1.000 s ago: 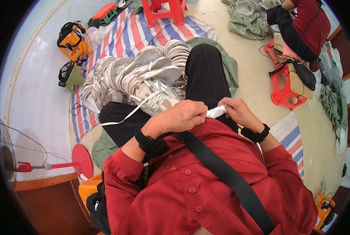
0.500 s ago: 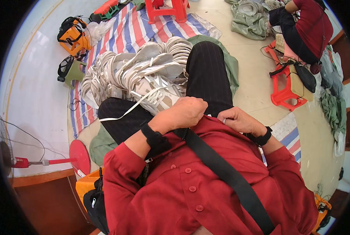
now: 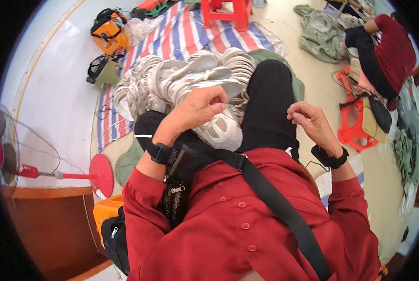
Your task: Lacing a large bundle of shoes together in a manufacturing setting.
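My left hand (image 3: 201, 108) is closed over the pile of white and beige shoe parts (image 3: 186, 70) between my knees, thumb against curled fingers. Anything in its pinch is too small or hidden to make out. Below it, a white shoe (image 3: 221, 132) with a beige mesh toe rests against my lap, partly covered by the hand. A short stretch of white shoelace (image 3: 143, 136) crosses my left knee. My right hand (image 3: 310, 121) is raised just right of my right thigh, its fingers bent in toward the thumb; I cannot make out whether a thin thing is between them.
A striped sheet (image 3: 179, 33) lies under the pile, with a red stool (image 3: 226, 16) at its far edge. Orange (image 3: 111, 37) and green (image 3: 105, 72) stools stand left. A red-based fan (image 3: 100, 175) is nearer. Another person (image 3: 387, 51) sits far right, by a red stool (image 3: 354, 119).
Both hands have lifted from my waist and moved forward and apart, the left over the shoe, the right past my thigh. The view has shifted slightly.
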`<state>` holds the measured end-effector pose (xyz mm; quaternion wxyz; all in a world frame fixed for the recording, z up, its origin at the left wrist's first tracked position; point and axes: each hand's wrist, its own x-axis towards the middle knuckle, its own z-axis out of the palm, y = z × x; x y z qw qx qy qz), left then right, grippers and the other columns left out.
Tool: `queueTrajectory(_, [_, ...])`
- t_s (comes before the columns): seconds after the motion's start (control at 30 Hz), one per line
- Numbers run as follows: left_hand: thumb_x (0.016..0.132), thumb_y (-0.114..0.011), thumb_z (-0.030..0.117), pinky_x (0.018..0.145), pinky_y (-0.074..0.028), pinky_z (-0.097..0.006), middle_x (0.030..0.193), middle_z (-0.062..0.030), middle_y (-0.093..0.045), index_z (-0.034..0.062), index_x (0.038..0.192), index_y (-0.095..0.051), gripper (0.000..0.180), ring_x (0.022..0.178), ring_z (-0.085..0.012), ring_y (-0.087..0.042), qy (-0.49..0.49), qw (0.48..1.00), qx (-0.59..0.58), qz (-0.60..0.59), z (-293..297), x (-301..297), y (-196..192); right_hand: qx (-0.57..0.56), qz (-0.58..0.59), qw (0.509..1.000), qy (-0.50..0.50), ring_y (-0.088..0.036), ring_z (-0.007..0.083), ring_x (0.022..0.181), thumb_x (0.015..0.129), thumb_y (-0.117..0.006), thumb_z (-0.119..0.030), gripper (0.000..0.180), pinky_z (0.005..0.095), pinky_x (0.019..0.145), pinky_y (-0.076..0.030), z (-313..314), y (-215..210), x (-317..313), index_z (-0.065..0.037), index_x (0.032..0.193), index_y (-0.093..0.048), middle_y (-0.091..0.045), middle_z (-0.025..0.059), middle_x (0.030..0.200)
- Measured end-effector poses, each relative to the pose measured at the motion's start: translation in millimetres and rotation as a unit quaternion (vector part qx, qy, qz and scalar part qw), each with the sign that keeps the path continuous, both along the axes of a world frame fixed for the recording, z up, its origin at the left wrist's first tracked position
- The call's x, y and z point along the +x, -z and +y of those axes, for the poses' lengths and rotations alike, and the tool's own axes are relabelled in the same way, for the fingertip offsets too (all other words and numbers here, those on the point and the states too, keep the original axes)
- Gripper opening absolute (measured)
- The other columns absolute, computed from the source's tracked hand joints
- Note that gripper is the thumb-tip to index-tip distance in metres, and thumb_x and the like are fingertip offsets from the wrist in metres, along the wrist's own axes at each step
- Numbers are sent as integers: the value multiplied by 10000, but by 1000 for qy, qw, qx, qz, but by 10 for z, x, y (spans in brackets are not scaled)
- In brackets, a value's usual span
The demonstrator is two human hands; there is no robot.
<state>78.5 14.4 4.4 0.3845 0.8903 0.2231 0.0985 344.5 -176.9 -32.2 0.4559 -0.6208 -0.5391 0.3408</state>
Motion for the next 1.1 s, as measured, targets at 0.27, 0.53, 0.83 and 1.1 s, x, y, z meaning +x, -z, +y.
queueTrajectory(0.27, [816, -583, 99, 703, -445, -253, 801, -6, -573, 38, 950, -604, 149, 761, -103, -532, -187, 981, -41, 21, 589, -1165, 363, 78, -203, 943, -253, -619, 345, 747, 811, -551, -130, 136, 410, 666, -479, 1156, -10, -736, -26, 873, -613, -635, 166, 791])
queueTrajectory(0.53, [754, -615, 157, 697, -487, -356, 788, -154, -631, 11, 927, -583, 229, 746, -284, -625, -189, 977, 51, 84, 335, -1193, 1121, 58, -295, 921, -249, -614, 364, 845, 751, -576, -140, 170, 457, 747, -472, 1750, 541, -967, -50, 887, -625, -642, 173, 844])
queueTrajectory(0.83, [747, -608, 152, 718, -469, -483, 820, -208, -622, 56, 953, -575, 229, 824, -413, -594, -172, 956, 169, 169, 217, -1073, 1144, 20, -380, 893, -240, -601, 412, 784, 703, -542, -128, 113, 509, 695, -457, 1805, 735, -1002, -45, 754, -600, -624, 208, 767])
queueTrajectory(1.1, [755, -592, 137, 702, -466, -482, 767, -190, -617, 58, 888, -567, 157, 794, -397, -596, -261, 938, 190, 124, 75, -1167, 1009, 80, -326, 926, -171, -610, 403, 734, 780, -502, -111, 107, 509, 638, -455, 1770, 570, -982, -34, 816, -569, -620, 202, 728])
